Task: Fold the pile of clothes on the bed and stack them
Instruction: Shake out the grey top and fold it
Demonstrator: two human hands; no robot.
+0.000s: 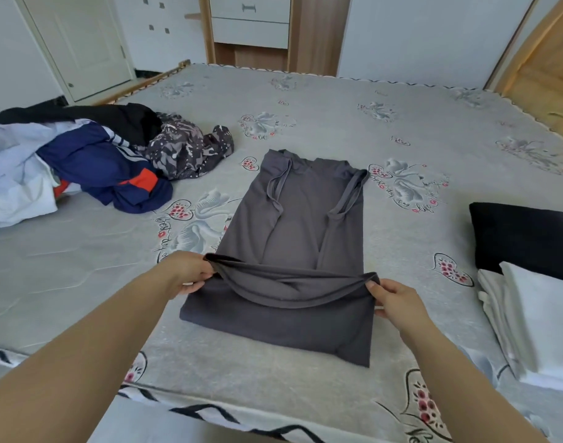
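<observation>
Dark grey sleeveless knit top [293,225] lies flat mid-bed, sides tucked in; left hand [185,274] and right hand [396,300] each pinch a corner of its lifted near fold. Folded white [542,318] and black [523,238] pieces sit at right (two or more done); unfolded heap [82,161] left remains. Grey floral mattress [401,107], white door [82,43], wood-trimmed drawers [251,24] behind.

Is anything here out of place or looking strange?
Nothing is damaged. The unfolded pile lies messy at the far left, awaiting folding. The grey shirt is mid-fold, its hem pinched by the left hand and right hand.
</observation>
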